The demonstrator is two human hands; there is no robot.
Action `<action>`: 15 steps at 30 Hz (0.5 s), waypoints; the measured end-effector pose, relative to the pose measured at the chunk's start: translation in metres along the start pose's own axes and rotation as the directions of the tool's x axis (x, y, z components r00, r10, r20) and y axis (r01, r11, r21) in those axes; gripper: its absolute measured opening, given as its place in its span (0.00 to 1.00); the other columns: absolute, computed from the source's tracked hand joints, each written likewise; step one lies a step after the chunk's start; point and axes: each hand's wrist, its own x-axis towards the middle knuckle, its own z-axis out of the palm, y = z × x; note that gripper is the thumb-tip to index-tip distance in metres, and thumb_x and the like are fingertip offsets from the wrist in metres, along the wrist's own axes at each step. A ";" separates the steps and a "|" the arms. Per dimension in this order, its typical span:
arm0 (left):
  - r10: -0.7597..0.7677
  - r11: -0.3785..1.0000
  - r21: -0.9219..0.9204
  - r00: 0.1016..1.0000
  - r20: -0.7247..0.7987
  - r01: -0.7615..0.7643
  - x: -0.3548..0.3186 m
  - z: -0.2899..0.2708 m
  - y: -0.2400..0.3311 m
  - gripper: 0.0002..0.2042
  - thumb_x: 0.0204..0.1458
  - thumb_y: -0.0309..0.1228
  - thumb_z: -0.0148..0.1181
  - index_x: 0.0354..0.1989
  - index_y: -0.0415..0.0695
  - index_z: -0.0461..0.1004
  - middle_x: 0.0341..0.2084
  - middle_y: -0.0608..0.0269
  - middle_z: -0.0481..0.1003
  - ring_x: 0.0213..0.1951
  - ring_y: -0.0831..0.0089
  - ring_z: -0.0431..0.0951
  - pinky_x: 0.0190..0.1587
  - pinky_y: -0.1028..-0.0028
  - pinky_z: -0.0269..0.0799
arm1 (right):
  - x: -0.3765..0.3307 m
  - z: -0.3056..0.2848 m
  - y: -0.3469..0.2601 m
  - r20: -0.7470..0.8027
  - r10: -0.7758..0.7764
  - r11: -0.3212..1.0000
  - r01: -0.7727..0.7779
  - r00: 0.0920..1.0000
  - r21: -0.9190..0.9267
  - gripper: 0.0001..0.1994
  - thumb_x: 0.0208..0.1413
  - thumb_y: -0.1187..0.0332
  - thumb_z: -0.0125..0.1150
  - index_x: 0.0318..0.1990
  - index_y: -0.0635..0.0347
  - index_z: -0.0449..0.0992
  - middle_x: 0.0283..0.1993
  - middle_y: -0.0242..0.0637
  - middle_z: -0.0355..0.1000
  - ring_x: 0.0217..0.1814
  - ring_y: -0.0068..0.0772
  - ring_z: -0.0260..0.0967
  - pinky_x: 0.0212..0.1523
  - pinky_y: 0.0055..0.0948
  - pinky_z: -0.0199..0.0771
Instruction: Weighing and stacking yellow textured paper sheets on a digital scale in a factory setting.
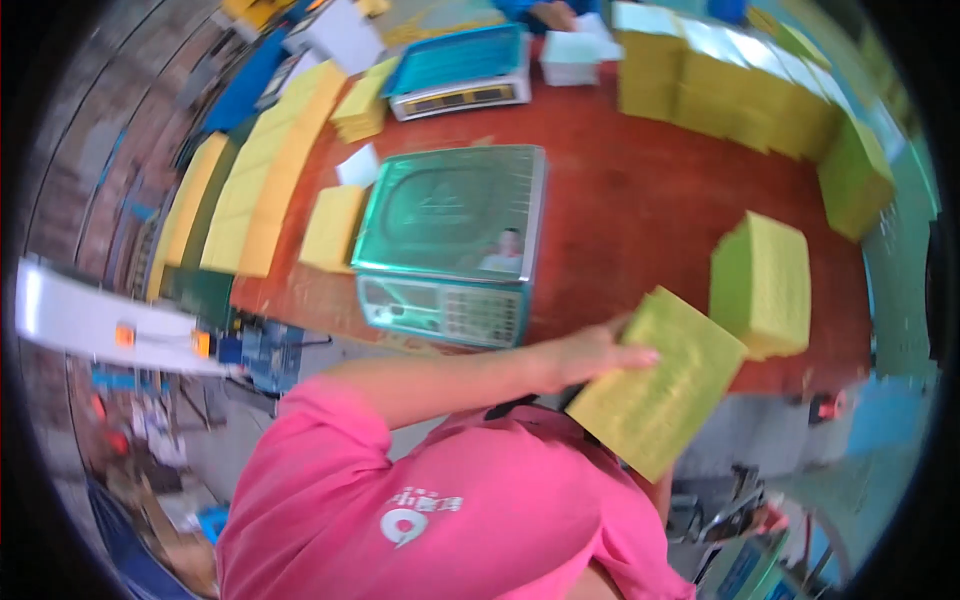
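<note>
My left hand (pixel 585 358) grips a tilted stack of yellow paper sheets (pixel 665 390) at its left edge, thumb lying on the top face. The stack is held at the table's near edge, in front of my body. My right hand is hidden behind this stack; only a bit of the right forearm (pixel 661 490) shows beneath it. Just beyond, a second block of yellow sheets (pixel 760 285) stands on the red table (pixel 620 220). Left of my left hand sits a weighing scale (pixel 445 215) with a shiny, green-tinted metal plate.
Another scale with a blue tray (pixel 460 65) stands farther back. Yellow paper stacks line the left side (pixel 270 170) and the far right (pixel 725 80). A small stack (pixel 333 228) lies beside the near scale. A co-worker's hand (pixel 552 14) shows at the far edge near white sheets (pixel 570 58).
</note>
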 end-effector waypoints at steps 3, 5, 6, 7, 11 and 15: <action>0.064 0.996 -0.058 0.997 0.035 -0.061 -0.011 -0.011 -0.004 0.36 0.59 0.44 0.57 0.71 0.44 0.49 0.63 0.59 0.62 0.62 0.70 0.63 0.63 0.66 0.61 | -0.021 -0.031 -0.010 0.076 0.039 0.990 -0.028 0.996 -0.141 0.18 0.67 0.58 0.47 0.55 0.60 0.72 0.52 0.39 0.74 0.51 0.35 0.72 0.53 0.34 0.72; 0.061 0.998 -0.034 0.997 0.039 -0.060 -0.037 -0.023 0.015 0.37 0.60 0.46 0.55 0.71 0.42 0.47 0.63 0.57 0.61 0.63 0.69 0.62 0.64 0.66 0.60 | 0.010 0.000 -0.015 0.092 0.034 0.979 -0.014 0.995 -0.204 0.18 0.67 0.58 0.46 0.55 0.60 0.72 0.52 0.39 0.73 0.52 0.35 0.72 0.53 0.34 0.72; 0.078 0.996 -0.043 0.997 0.023 -0.077 -0.053 -0.031 0.025 0.37 0.60 0.46 0.55 0.71 0.42 0.47 0.63 0.57 0.61 0.63 0.69 0.62 0.64 0.66 0.60 | 0.026 0.013 -0.021 0.094 0.024 0.973 -0.002 0.995 -0.229 0.19 0.67 0.58 0.46 0.56 0.60 0.71 0.52 0.39 0.73 0.52 0.35 0.71 0.53 0.34 0.72; 0.177 0.984 -0.028 0.984 0.015 -0.177 -0.069 -0.039 0.034 0.37 0.60 0.47 0.55 0.71 0.42 0.46 0.63 0.57 0.61 0.63 0.69 0.63 0.63 0.67 0.60 | 0.032 0.032 -0.021 0.089 0.006 0.966 0.018 0.996 -0.259 0.19 0.67 0.58 0.46 0.56 0.60 0.71 0.53 0.39 0.73 0.52 0.35 0.71 0.53 0.34 0.72; 0.344 0.939 0.028 0.935 -0.081 -0.343 -0.148 -0.081 0.085 0.36 0.60 0.49 0.53 0.69 0.38 0.52 0.62 0.56 0.64 0.60 0.70 0.67 0.61 0.66 0.66 | 0.039 0.092 -0.004 0.077 -0.091 0.934 0.112 0.993 -0.340 0.19 0.67 0.58 0.46 0.57 0.60 0.71 0.53 0.38 0.73 0.53 0.35 0.71 0.53 0.35 0.72; 0.252 0.940 -0.170 0.937 -0.242 -0.297 -0.203 -0.145 0.124 0.29 0.60 0.48 0.55 0.63 0.42 0.64 0.55 0.55 0.73 0.52 0.69 0.77 0.55 0.67 0.74 | 0.081 0.175 0.032 0.007 -0.170 0.920 0.161 0.985 -0.356 0.19 0.68 0.58 0.46 0.59 0.60 0.69 0.55 0.37 0.72 0.55 0.32 0.71 0.52 0.33 0.73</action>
